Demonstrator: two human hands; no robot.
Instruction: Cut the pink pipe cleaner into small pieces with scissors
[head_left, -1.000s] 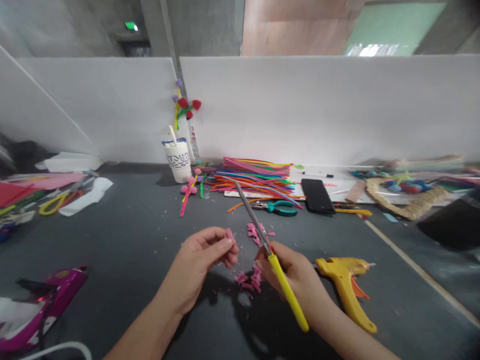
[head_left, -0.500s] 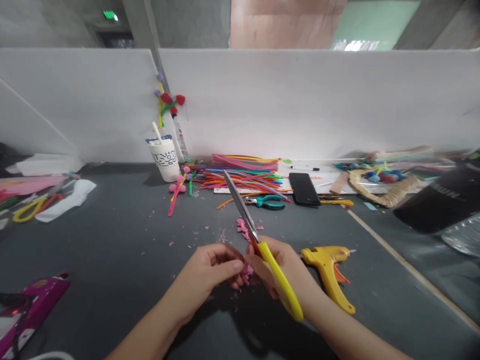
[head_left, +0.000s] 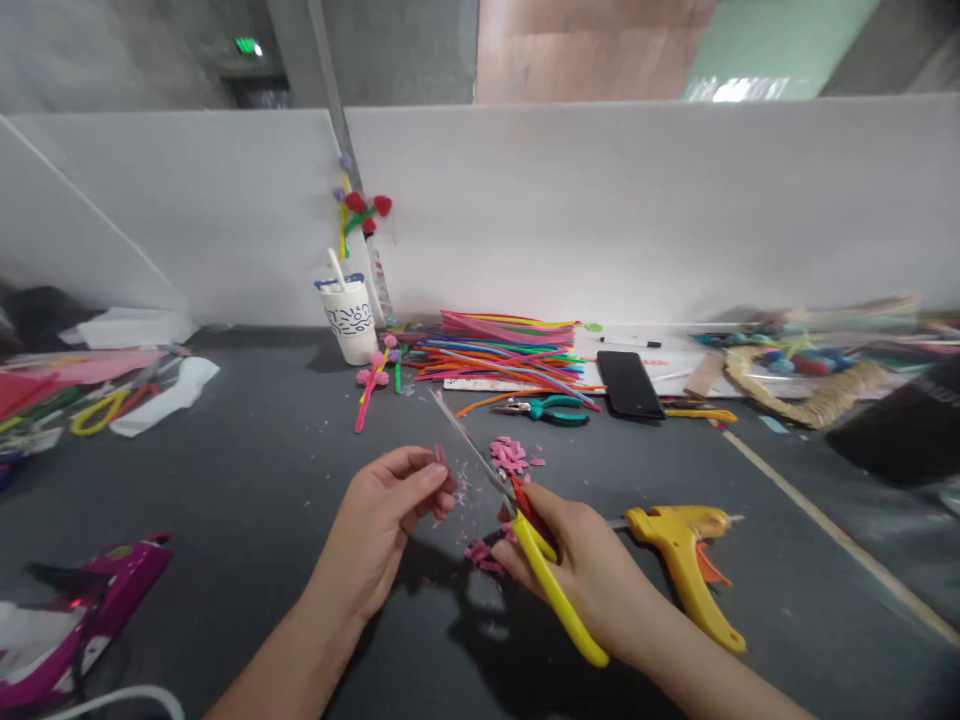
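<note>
My left hand [head_left: 396,500] pinches a small pink fuzzy piece [head_left: 441,456] between thumb and fingertips. In my right hand [head_left: 581,555] is a pair of scissors [head_left: 551,585] with yellow and red handles, blades pointing up and left, close to the left fingertips but apart from them. A heap of pink cut pieces [head_left: 510,455] lies on the dark table beyond the blades. More pink pieces [head_left: 484,555] sit under and beside my right fingers, partly hidden. Fine pink scraps are scattered between the hands.
A yellow glue gun [head_left: 686,560] lies right of my right hand. Behind are teal-handled pliers [head_left: 551,409], a pile of coloured pipe cleaners [head_left: 502,350], a black phone [head_left: 630,384] and a white cup [head_left: 349,325]. A purple device [head_left: 112,610] with a cable lies at the left.
My hands have moved apart, the left one leftward with a pink piece in its fingertips. The scissors have dropped slightly with my right hand. The view has shifted a little.
</note>
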